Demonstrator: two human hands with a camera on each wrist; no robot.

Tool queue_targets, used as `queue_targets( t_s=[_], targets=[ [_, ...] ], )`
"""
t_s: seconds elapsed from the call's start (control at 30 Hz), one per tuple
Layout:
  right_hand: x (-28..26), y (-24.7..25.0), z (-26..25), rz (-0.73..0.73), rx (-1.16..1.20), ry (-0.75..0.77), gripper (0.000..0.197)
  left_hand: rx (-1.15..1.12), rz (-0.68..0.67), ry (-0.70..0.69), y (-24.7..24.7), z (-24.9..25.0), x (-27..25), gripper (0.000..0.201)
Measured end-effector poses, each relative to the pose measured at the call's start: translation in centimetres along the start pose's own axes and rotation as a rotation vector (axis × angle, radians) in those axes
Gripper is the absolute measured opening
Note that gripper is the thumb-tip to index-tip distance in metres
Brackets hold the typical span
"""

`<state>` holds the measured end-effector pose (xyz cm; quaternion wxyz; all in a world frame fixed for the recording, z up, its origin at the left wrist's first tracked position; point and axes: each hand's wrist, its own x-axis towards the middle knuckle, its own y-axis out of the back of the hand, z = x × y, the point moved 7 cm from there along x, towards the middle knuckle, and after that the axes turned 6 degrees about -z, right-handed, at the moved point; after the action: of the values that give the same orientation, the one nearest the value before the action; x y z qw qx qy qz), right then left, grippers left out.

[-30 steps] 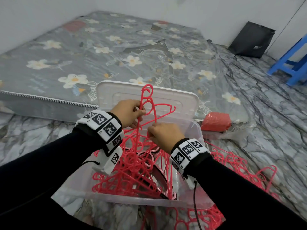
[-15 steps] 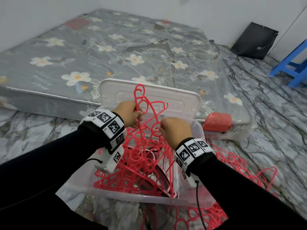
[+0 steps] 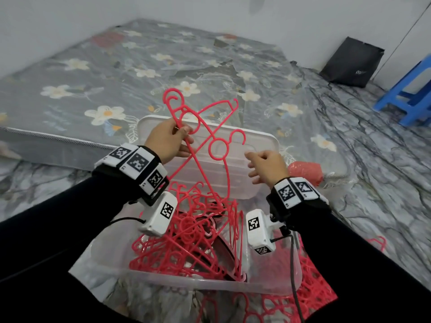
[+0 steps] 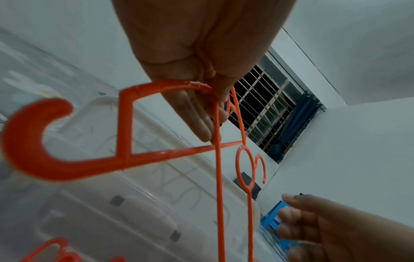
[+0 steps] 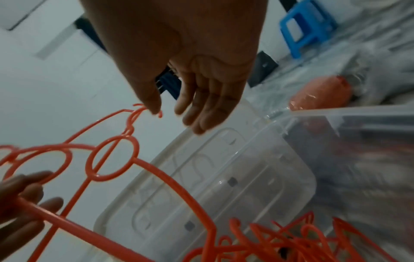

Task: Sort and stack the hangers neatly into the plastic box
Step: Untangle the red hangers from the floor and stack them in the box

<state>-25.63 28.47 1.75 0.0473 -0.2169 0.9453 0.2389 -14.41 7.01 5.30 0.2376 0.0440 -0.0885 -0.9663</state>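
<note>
I'm in a bedroom at home: a grey floral-print mattress (image 3: 144, 66) lies on the marble-patterned floor (image 3: 384, 159) before me.

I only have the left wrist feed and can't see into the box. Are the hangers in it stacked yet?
Observer: No. In the head view the hangers in the plastic box lie in a tangled heap, not a stack.
Operator: Is the hanger in the left hand clear of that heap?
Observer: The lifted hanger runs down with its lower end in the heap. I cannot tell whether it is snagged.
Operator: Are any hangers outside the box?
Observer: Yes, loose hangers lie on the floor against the box's right side.
</note>
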Motion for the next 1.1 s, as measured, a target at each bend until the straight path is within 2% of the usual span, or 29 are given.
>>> queue_targets(
  t_s=[0.07, 0.17, 0.27, 0.37, 0.53, 0.57, 0.63, 0.7, 0.77, 0.83, 0.97, 1.1],
  targets=[
    [-0.4, -1.8, 0.3, -0.199, 0.104, -0.059, 0.013, -0.014, 0.003, -0.012, 0.0, 0.1, 0.1, 0.019],
    [-1.3, -3.9, -0.9, -0.356, 0.157, 0.051, 0.015, -0.042, -0.029, 0.016, -0.5, -0.1, 0.1, 0.020],
    [-2.0, -4.4, -2.3, -0.371, 0.208, 0.151, 0.021, -0.069, -0.044, 0.048, -0.7, -0.3, 0.0, 0.020],
    [-2.7, -4.4, -3.3, -0.375, 0.284, 0.213, 0.017, -0.184, -0.009, 0.067, -0.3, -0.4, 0.2, 0.016],
    [-2.8, -3.4, -4.5, -0.309, 0.557, 0.227, 0.005, -0.282, 0.152, 0.151, 1.7, -0.9, 0.5, 0.013],
    [-2.7, -3.1, -4.7, -0.303, 0.584, 0.230, 0.002, -0.255, 0.183, 0.153, 2.1, -0.9, 0.6, 0.018],
    [-2.7, -3.0, -4.8, -0.313, 0.588, 0.242, 0.009, -0.132, 0.214, 0.123, 2.9, -0.7, 0.7, 0.025],
    [-2.6, -3.1, -4.9, -0.339, 0.565, 0.269, 0.011, 0.008, 0.214, 0.054, 3.0, -0.1, 0.7, 0.026],
    [-2.7, -3.4, -4.8, -0.343, 0.500, 0.301, 0.010, 0.140, 0.162, -0.039, 2.4, 0.7, 0.4, 0.024],
    [-2.6, -3.9, -4.6, -0.312, 0.389, 0.319, 0.007, 0.261, 0.038, -0.112, 0.8, 1.3, -0.1, 0.023],
    [-2.8, -4.6, -4.5, -0.225, 0.118, 0.411, 0.004, 0.457, -0.187, -0.155, -3.0, 1.3, -1.6, 0.023],
    [-3.1, -5.2, -4.7, -0.190, 0.051, 0.462, 0.003, 0.530, -0.257, -0.174, -5.1, 0.9, -2.5, 0.019]
  ],
)
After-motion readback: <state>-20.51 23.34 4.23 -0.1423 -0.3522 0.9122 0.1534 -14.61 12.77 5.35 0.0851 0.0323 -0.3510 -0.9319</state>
